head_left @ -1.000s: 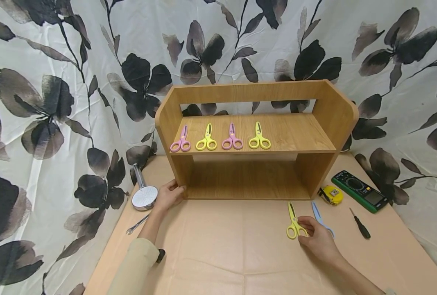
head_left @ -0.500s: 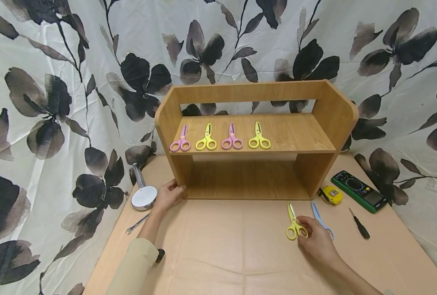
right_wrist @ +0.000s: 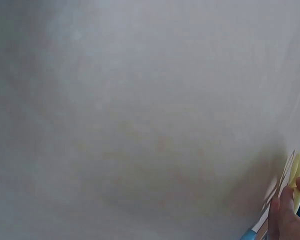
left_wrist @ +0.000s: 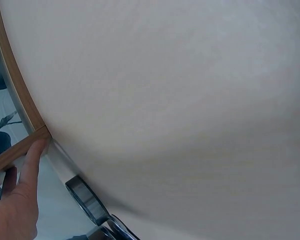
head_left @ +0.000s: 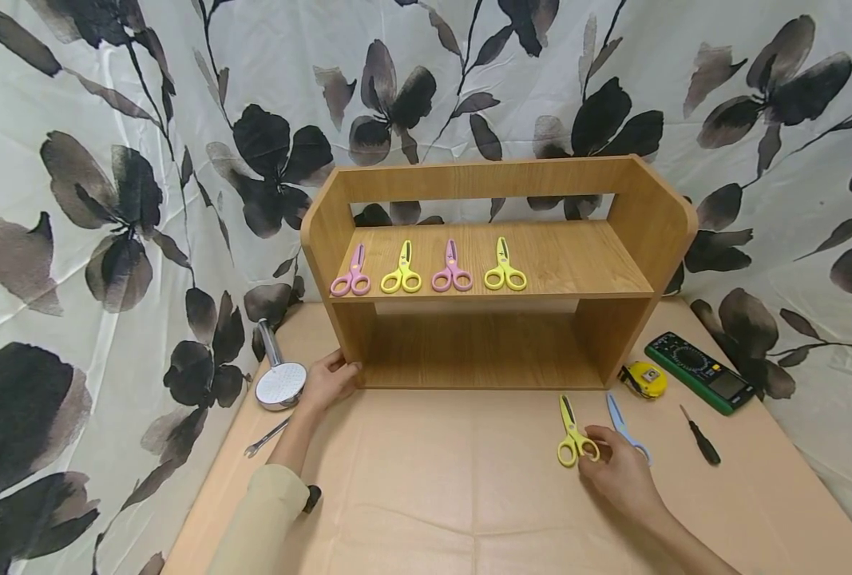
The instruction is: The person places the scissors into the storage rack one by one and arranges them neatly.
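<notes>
My right hand pinches the right finger loop of a pair of yellow scissors at the front right of the table; the blades point away. In the right wrist view, thumb and fingers meet at the yellow scissors' loop. Partly behind that hand lie blue scissors. My left hand holds the lower left front corner of a two-level wooden shelf; in the left wrist view a finger lies against the shelf's corner. On the upper level, pink scissors and yellow scissors alternate in a row.
Left of the shelf lie a shower head and a wrench. To its right are a tape measure, a green multimeter and a small screwdriver. A flowered curtain hangs behind the table.
Both hands stay nearly still, the right one still on the yellow scissors. The curtain at the left has shifted slightly.
</notes>
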The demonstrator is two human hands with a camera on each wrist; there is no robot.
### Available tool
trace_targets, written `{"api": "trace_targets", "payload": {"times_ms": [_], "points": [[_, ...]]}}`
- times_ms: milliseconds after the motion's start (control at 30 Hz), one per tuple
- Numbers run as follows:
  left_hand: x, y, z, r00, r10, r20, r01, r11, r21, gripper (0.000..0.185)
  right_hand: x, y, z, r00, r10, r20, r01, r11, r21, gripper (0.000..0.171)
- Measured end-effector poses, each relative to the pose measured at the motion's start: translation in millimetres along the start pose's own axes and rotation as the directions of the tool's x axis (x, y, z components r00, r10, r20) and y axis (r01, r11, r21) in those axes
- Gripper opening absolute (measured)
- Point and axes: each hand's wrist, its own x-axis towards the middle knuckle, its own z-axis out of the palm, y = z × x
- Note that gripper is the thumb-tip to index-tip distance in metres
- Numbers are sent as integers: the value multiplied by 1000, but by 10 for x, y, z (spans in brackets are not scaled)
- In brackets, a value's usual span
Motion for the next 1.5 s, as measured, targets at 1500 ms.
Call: {"api": "trace_targets", "payload": {"times_ms": [1500], "points": [[-46, 69, 16, 999, -1, 33, 3, 1000, -31, 61, -105, -923, -684, 999, 21, 46, -37, 930, 366, 54]]}}
